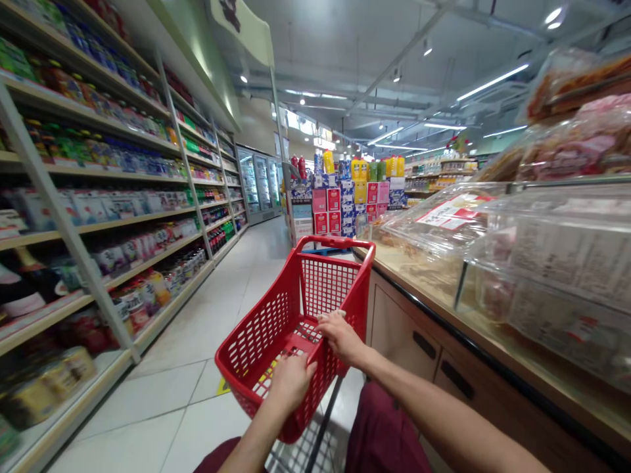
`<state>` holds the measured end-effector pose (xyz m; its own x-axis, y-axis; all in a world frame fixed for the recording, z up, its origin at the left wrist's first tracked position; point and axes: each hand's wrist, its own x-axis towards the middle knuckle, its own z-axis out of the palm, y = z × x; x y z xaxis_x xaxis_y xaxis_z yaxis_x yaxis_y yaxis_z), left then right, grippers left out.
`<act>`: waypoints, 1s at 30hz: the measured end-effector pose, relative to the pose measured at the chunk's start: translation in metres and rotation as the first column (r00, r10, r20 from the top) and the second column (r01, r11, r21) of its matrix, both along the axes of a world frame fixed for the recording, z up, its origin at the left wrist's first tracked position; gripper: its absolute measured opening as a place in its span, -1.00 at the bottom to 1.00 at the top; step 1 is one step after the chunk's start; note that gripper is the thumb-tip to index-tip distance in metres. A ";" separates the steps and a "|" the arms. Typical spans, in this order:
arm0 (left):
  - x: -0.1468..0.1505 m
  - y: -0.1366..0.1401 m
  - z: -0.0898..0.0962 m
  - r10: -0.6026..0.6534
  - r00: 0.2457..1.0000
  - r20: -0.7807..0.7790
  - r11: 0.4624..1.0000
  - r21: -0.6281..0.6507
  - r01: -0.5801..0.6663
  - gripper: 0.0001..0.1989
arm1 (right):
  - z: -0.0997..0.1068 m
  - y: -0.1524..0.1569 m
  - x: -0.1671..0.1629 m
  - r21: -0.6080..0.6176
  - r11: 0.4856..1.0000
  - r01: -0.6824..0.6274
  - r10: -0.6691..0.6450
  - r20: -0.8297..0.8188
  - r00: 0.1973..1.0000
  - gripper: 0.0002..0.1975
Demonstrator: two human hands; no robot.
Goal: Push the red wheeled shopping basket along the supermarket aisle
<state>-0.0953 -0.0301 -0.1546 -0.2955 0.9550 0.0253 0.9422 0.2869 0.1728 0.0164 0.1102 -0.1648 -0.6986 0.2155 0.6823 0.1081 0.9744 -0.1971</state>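
A red plastic shopping cart [256, 335] stands right in front of me, its basket walls full of small square holes. Nothing but the grid floor and a bit of yellow shows inside the basket. My left hand [290, 382] is closed over the near rim, its fingertips hidden inside. Further forward and to the right, my right hand [341, 336] is closed on the right-hand rim, fingers curling over into the basket. A dark metal bar of the cart's frame runs down below the basket between my legs.
Shelves of drinks [113, 151] line the left side of a tiled aisle [197, 387]. Close on the right is a wooden counter [409, 309] with plastic-packed food [453, 217]. Stacked drink cartons [335, 210] stand ahead; glass-door fridges [261, 180] are farther back.
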 end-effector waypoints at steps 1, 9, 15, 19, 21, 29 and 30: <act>0.007 0.005 0.000 0.005 1.000 -0.021 1.000 0.016 -0.005 -0.62 | 0.000 -0.004 0.000 -0.012 1.000 -0.015 0.016 0.025 1.000 -0.67; -0.037 -0.009 -0.006 -0.057 0.996 0.074 0.965 0.261 0.036 -0.62 | 0.003 0.038 0.017 -0.130 0.974 0.183 -0.188 -0.022 0.982 -0.68; -0.048 -0.014 -0.041 0.068 0.997 -0.031 0.909 0.413 -0.049 -0.64 | -0.017 -0.014 0.019 -0.204 0.962 0.184 -0.196 -0.042 0.980 -0.61; -0.031 -0.001 -0.042 0.021 1.000 -0.019 0.920 0.391 -0.012 -0.65 | -0.029 -0.060 0.015 -0.154 0.976 0.153 -0.162 -0.047 0.986 -0.56; -0.035 0.000 -0.041 0.022 1.000 0.002 0.924 0.383 -0.021 -0.67 | -0.033 -0.066 0.019 -0.131 0.983 0.125 -0.129 -0.024 0.991 -0.53; -0.064 0.002 -0.060 0.063 0.993 0.100 0.885 0.455 -0.102 -0.68 | -0.048 -0.050 0.013 -0.239 0.862 0.447 -0.480 -0.105 0.871 -0.64; -0.063 0.003 -0.062 0.067 0.993 0.095 0.880 0.464 -0.103 -0.68 | -0.050 -0.057 0.001 -0.219 0.856 0.469 -0.496 -0.089 0.864 -0.62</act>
<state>-0.1580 -0.0268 -0.2167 -0.3935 0.8087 0.4372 0.8971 0.2338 0.3749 0.0171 0.0536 -0.2150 -0.3766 0.6314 0.6778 0.5141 0.7511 -0.4141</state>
